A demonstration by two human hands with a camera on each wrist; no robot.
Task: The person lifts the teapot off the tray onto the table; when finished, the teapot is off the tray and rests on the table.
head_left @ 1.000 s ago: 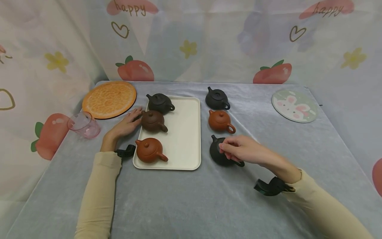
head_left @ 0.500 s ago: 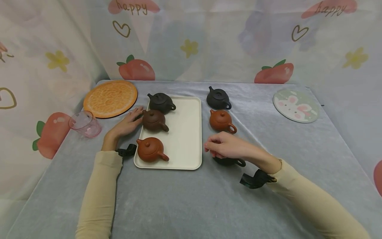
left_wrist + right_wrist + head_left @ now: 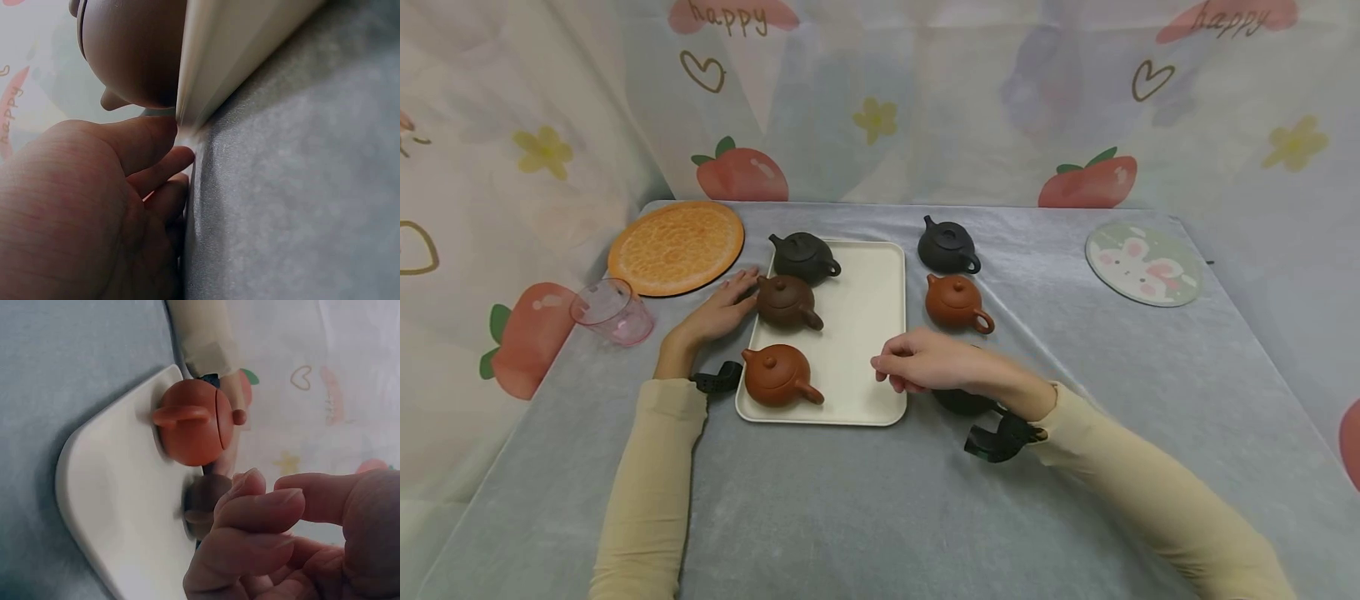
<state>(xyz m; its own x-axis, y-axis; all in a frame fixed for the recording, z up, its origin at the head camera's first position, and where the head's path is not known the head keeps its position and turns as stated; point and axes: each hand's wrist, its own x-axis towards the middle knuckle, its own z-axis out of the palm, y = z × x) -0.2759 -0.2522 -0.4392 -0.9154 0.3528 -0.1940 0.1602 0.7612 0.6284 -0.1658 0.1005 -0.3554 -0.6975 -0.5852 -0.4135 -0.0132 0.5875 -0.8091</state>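
My left hand [image 3: 721, 310] rests at the left edge of a cream tray [image 3: 857, 333], thumb and fingertips touching its rim in the left wrist view. Close above the thumb sits a dark brown teapot [image 3: 134, 50]. On the tray's left part stand a black teapot [image 3: 805, 257], that brown one and an orange-brown teapot [image 3: 777, 377]. My right hand [image 3: 928, 362] hovers at the tray's right edge, fingers loosely bent and holding nothing; thumb and index finger are apart in the right wrist view. Its wrist partly covers a black teapot [image 3: 958, 402] on the cloth.
Right of the tray stand another orange-brown teapot [image 3: 955, 302] and a black teapot [image 3: 947, 246]. A round orange mat [image 3: 676, 248] and a pink clear glass [image 3: 613, 312] are at left. At the far right lies a round rabbit-print mat [image 3: 1144, 265].
My right hand has moved left from above the front black teapot to the tray's right edge, without any teapot. The left hand, tray and teapots have stayed in place.
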